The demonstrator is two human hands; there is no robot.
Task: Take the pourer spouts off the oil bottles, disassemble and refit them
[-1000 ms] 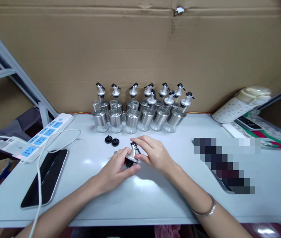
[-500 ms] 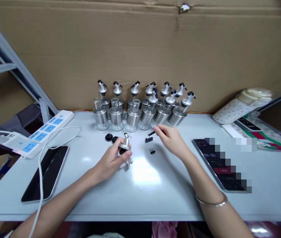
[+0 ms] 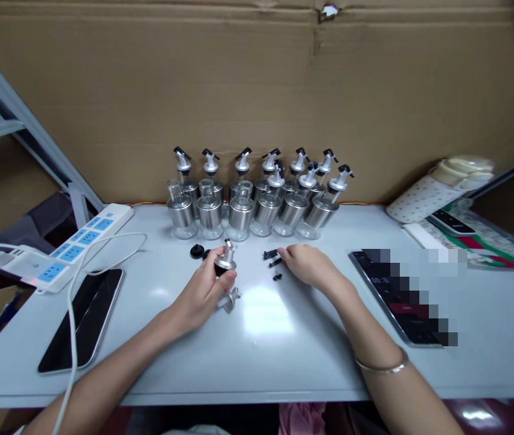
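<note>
My left hand (image 3: 206,279) is closed round a silver pourer spout (image 3: 226,261) with a black stopper at its base, held upright over the table. Below those fingers lies a second silver spout (image 3: 229,299). Over on the right, my right hand (image 3: 306,264) pinches one end of a small black lever (image 3: 275,263) low over the tabletop. Another black lever (image 3: 270,254) lies just behind it, and tiny black pieces (image 3: 277,277) sit nearer to me. Black round stoppers (image 3: 197,251) lie beyond my left hand, one partly hidden by it.
Several glass bottles with steel bands (image 3: 241,212) stand in rows at the back, most topped with spouts. A power strip (image 3: 87,244) and a phone (image 3: 82,320) are on the left. Another phone (image 3: 401,302) and a dotted tumbler (image 3: 424,193) are on the right.
My right hand has come down towards me with the black lever, from behind the lying lever to in front of it. My left hand keeps its hold on the spout.
</note>
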